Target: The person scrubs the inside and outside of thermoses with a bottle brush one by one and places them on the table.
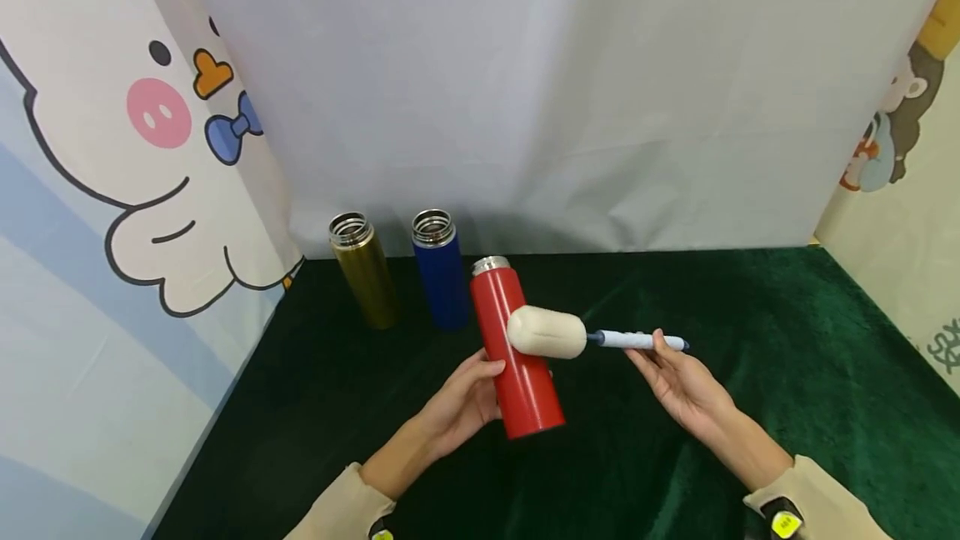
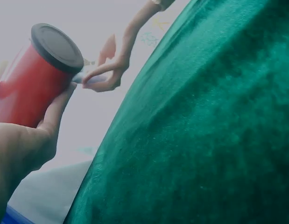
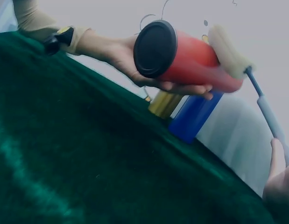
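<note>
A red thermos bottle [image 1: 534, 394] with a bare steel neck is gripped by my left hand [image 1: 467, 407] around its lower half, tilted above the table. In the right wrist view its black base [image 3: 155, 49] faces the camera. My right hand [image 1: 690, 390] pinches the pale blue handle of a bottle brush between thumb and fingers. The brush's cream sponge head [image 1: 551, 332] overlaps the side of the red bottle in the head view. In the left wrist view the red bottle hides the sponge head.
A gold bottle [image 1: 369, 282] and a blue bottle [image 1: 441, 282], both lidless with steel mouths, stand at the back left of the table. Dark green velvet cloth [image 1: 750, 315] covers the table. Behind hangs a plain grey curtain [image 1: 480, 90], with printed cartoon panels at both sides.
</note>
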Available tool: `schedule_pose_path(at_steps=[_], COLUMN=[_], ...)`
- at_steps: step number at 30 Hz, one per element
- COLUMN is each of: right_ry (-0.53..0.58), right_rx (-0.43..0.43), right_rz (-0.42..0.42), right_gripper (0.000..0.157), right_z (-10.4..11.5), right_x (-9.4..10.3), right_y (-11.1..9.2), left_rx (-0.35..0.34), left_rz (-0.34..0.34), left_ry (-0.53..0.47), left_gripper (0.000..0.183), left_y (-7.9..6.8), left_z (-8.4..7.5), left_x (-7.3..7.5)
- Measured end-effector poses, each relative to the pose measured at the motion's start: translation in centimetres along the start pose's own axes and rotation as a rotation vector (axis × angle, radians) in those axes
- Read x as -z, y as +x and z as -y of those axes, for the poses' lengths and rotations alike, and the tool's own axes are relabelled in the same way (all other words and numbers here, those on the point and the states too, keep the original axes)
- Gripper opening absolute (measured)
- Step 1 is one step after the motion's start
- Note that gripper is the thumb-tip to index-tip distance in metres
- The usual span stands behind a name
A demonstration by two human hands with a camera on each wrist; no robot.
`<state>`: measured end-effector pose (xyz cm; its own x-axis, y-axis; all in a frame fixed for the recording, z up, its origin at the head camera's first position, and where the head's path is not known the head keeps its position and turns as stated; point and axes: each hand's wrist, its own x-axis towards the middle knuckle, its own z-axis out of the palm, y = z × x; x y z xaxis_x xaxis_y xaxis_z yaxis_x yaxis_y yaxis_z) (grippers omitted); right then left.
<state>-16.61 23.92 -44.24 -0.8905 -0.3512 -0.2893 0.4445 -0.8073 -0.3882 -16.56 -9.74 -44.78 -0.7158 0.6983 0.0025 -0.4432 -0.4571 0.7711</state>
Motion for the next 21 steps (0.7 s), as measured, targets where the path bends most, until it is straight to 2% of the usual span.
schedule_pose_path(at_steps=[5,8,10,13,16,21], right_ry=[-0.099,-0.151,-0.171,-0.216,-0.283,-0.349], right_rx=[-0.047,-0.048,-0.040,-0.015,-0.004,0.023], right_rz=[0.108,0.201,0.234,0.230,0.203,0.173], right_gripper=[0.025,0.031,0.032,0.030,0.030,0.027], right_z=[0.0,0.3,0.5,0.9,1.0,1.1], right_x=[1.1,2.0,2.4,2.6,2.5,2.0], right_y=[-0.8,-1.4,-1.6,-1.5,-0.9,0.0], left_rx=[-0.025,-0.031,-0.031,-0.035,-0.033,0.030], left_rz=[-0.029,-0.040,-0.030,-0.014,-0.030,-0.079], left_ry=[-0.016,-0.019,-0.015,0.001,0.023,0.059], left_gripper=[0.048,0.047,0.047,0.045,0.046,0.054], left_y=[-0.2,-0.1,0.1,0.4,0.5,0.2], left_z=[-0.4,-0.4,-0.4,-0.3,-0.3,-0.6], left_x=[0.2,0.2,0.1,-0.1,-0.2,-0.4])
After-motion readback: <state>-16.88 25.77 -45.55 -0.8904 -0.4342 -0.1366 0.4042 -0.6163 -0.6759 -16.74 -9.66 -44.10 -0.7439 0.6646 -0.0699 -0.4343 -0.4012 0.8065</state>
